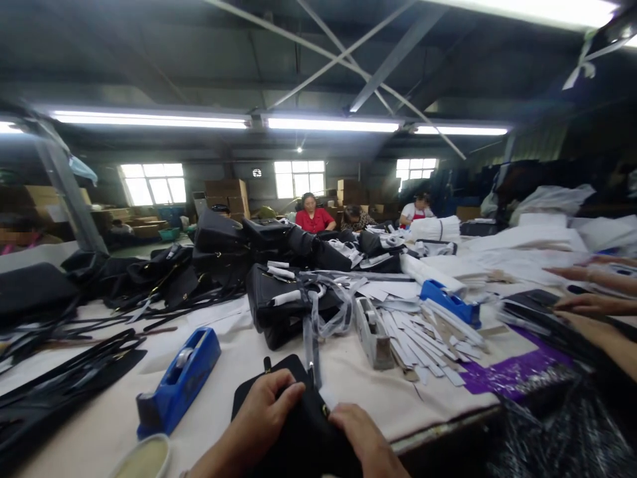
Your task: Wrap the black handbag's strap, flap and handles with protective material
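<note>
At six o'clock, at the near edge of the pale-covered table (428,408), there is a black bag (304,435), plain and dull in surface, with rounded corners. At its ten o'clock, the left hand (269,408) grips it with thumb and bent fingers; at its three o'clock, the right hand (362,435) touches it, whether gripping I cannot tell, near a small gold-coloured fitting (325,410).

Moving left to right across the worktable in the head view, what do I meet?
Elongated blue plastic-looking tape dispenser, camera wearer's bare left hand, bare right hand, second elongated blue tape dispenser, co-worker's bare hand.
</note>
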A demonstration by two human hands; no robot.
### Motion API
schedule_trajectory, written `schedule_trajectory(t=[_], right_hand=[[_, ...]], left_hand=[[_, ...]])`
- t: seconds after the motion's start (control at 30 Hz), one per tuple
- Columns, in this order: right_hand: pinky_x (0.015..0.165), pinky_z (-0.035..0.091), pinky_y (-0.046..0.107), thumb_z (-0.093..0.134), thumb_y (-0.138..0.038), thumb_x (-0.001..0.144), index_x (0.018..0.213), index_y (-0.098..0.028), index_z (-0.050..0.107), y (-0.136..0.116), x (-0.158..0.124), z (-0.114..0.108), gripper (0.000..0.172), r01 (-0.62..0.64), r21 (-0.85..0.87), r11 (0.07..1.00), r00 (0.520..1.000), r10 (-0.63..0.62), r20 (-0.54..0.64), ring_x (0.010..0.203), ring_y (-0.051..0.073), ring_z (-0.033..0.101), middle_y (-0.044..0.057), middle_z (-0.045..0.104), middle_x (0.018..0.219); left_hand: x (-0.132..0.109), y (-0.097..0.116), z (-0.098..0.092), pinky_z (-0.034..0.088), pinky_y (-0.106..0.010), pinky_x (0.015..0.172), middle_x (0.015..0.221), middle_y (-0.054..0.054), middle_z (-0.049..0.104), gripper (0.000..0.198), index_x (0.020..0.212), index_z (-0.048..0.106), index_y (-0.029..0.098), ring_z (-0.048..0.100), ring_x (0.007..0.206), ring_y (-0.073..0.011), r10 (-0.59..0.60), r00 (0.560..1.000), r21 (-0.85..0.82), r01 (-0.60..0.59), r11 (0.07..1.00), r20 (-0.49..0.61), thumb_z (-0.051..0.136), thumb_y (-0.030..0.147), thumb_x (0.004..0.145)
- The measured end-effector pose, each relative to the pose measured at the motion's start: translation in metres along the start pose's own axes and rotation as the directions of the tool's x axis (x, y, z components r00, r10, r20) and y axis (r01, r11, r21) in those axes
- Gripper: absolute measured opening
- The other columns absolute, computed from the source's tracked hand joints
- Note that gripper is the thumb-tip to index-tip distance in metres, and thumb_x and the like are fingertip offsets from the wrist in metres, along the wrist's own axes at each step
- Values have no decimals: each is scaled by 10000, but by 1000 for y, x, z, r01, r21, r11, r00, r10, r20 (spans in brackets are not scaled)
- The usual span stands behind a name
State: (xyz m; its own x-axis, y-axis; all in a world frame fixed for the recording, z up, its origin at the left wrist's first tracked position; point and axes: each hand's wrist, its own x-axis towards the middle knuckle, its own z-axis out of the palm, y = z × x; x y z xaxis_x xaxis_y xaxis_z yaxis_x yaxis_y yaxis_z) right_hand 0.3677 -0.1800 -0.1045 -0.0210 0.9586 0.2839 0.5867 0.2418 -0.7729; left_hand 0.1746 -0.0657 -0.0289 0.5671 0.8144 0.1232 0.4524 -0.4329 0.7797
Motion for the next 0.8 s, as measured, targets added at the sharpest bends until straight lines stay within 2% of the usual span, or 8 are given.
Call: schedule_trajectory(t=[0.1,0.2,0.3,0.4,0.47,0.53,0.67,0.8], right_hand=[[832,495,294,689,-327,731,1033,-235,663,-6,0,6,316,-160,167,973,979,135,154,951,241,630,31,698,1010],[702,487,259,709,-295,660,980,-203,658,-21,0,3,337,-345,296,891,930,282,235,833,217,636,0,692,859],[686,490,275,627,-280,692,950,-169,643,-34,-2,-2,282,-447,405,797,894,389,222,807,218,643,18,691,821],[821,495,324,628,-307,718,1026,-168,657,-36,-11,-6,339,-430,282,858,903,398,165,937,252,644,65,714,972],[923,470,361,690,-332,678,1111,-176,659,-31,-22,-6,461,-452,140,881,889,431,158,1052,291,619,98,706,1096],[970,451,382,725,-348,637,1138,-176,673,-22,-34,-4,532,-476,78,876,871,457,178,1101,321,601,114,700,1142],[937,475,382,647,-420,712,1111,-165,716,-4,-49,1,479,-416,216,883,895,357,266,1023,318,633,91,730,1057],[910,486,377,621,-481,747,1089,-177,736,3,-52,6,472,-380,319,868,911,292,290,973,309,646,67,741,1001]], left_hand=[[0,4,-1,461,-290,782,837,-23,609,401,665,506,199,583,822,-182,142,990,-136,-141,981,-3,500,485,946],[2,5,-1,450,-312,959,1100,-73,680,370,787,605,191,615,1066,-213,236,964,-166,-215,962,119,427,447,985],[7,-2,2,483,-280,784,890,-34,705,338,848,613,201,645,864,-183,146,964,-9,-148,989,223,411,436,985],[14,-16,10,386,-289,642,711,7,588,297,727,515,216,537,682,-173,70,992,153,-86,984,107,496,425,938],[18,-26,17,337,-307,632,685,9,544,285,710,478,224,494,657,-181,47,998,237,-54,970,37,498,402,932],[17,-36,23,336,-318,649,716,-9,565,245,729,486,227,511,680,-198,45,999,291,-47,955,13,495,366,930],[8,-51,35,396,-341,735,851,-72,646,180,820,542,216,599,810,-245,54,998,338,-62,939,32,445,303,945],[-1,-48,33,440,-372,753,875,-103,688,261,978,589,188,648,841,-280,11,998,330,-30,943,61,384,349,978]])
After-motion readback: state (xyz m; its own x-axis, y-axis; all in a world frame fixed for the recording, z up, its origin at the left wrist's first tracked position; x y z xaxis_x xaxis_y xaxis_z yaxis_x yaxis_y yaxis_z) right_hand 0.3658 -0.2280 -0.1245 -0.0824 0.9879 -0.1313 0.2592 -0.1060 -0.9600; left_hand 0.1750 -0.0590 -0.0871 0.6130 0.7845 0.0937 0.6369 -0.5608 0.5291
